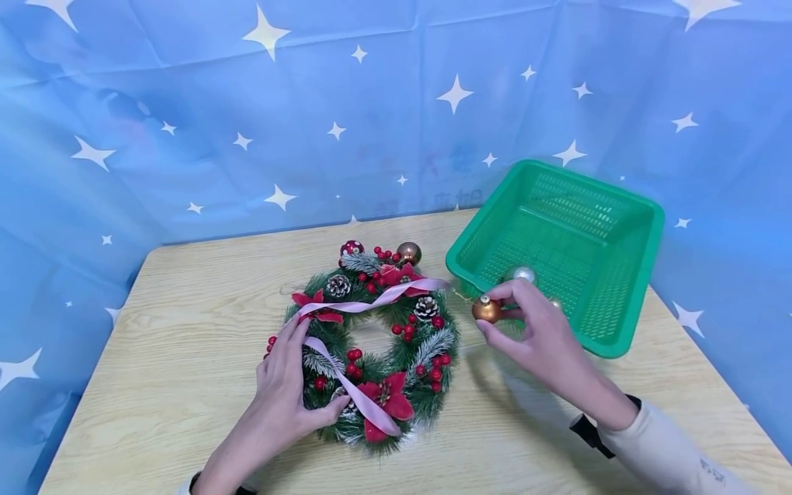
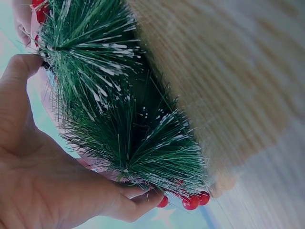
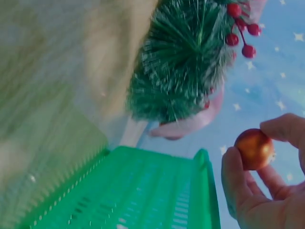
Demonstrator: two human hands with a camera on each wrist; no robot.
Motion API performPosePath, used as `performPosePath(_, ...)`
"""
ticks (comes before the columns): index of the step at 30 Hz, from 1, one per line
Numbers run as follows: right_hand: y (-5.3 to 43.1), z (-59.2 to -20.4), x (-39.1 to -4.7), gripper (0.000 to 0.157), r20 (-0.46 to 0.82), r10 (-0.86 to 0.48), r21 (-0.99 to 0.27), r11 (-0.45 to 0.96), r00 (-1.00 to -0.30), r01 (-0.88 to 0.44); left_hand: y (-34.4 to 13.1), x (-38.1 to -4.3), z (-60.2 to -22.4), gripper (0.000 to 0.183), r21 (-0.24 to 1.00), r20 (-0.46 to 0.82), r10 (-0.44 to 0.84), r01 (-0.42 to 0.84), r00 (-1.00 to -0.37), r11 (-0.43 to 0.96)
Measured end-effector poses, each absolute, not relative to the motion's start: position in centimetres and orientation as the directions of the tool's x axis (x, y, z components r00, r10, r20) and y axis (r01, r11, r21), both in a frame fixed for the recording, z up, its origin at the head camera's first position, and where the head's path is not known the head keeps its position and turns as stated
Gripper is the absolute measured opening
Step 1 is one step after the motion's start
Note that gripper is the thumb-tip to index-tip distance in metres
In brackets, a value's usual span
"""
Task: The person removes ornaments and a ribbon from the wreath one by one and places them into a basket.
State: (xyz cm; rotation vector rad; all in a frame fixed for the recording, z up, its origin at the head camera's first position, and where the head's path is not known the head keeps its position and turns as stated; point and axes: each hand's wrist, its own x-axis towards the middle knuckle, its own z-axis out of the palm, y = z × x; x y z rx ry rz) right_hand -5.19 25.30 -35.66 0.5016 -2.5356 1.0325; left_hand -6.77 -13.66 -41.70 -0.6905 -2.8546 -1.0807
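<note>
A green Christmas wreath (image 1: 433, 354) lies on the table, decorated with red flowers, berries and pinecones. A pink ribbon (image 1: 371, 301) winds loosely over it. My left hand (image 1: 278, 385) grips the wreath's left side, its fingers and thumb spread along the outer edge; in the left wrist view the thumb and one finger press the needles (image 2: 124, 119). My right hand (image 1: 544, 337) pinches a copper-gold bauble (image 1: 486, 309) between fingertips and thumb, in front of the basket and right of the wreath. The right wrist view shows this bauble (image 3: 255, 149) clearly.
A green plastic basket (image 1: 643, 275) stands at the right of the wooden table (image 1: 185, 309), with a silver bauble (image 1: 523, 273) inside, partly behind my right hand. At the wreath's far edge sit a red dotted bauble (image 1: 351, 248) and a brown one (image 1: 409, 253). A blue starry cloth (image 1: 371, 89) hangs behind.
</note>
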Motion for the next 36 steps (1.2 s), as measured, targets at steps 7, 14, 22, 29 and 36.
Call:
performPosePath(7,26.8,-34.8,-5.7,0.041,0.432,-0.143,-0.594,0.698,-0.891,-0.400,-13.6,-6.8,-41.6,0.127,0.646,0.139,0.393,0.384,-0.909,0.659)
performPosePath(14,28.5,-34.1,-6.1,0.036,0.390,-0.094,-0.624,0.705,-0.916,-0.338,-13.6,-6.8,-41.5,0.128,0.655,0.132,0.396,0.379,-0.909,0.653)
performPosePath(22,30.7,-34.2,-6.9,0.032,0.347,-0.062,-0.601,0.751,-0.936,-0.273,-13.5,-7.1,-41.5,0.129,0.652,0.139,0.403,0.390,-0.904,0.650)
performPosePath(29,32.5,-34.6,-8.1,0.031,0.237,-0.073,-0.599,0.774,-0.969,-0.205,-13.6,-7.1,-41.3,0.129,0.621,0.155,0.397,0.401,-0.905,0.673)
performPosePath(36,33.6,-34.8,-9.0,0.030,0.112,-0.070,-0.601,0.790,-0.991,-0.124,-13.7,-6.8,-41.2,0.130,0.634,0.115,0.393,0.372,-0.912,0.678)
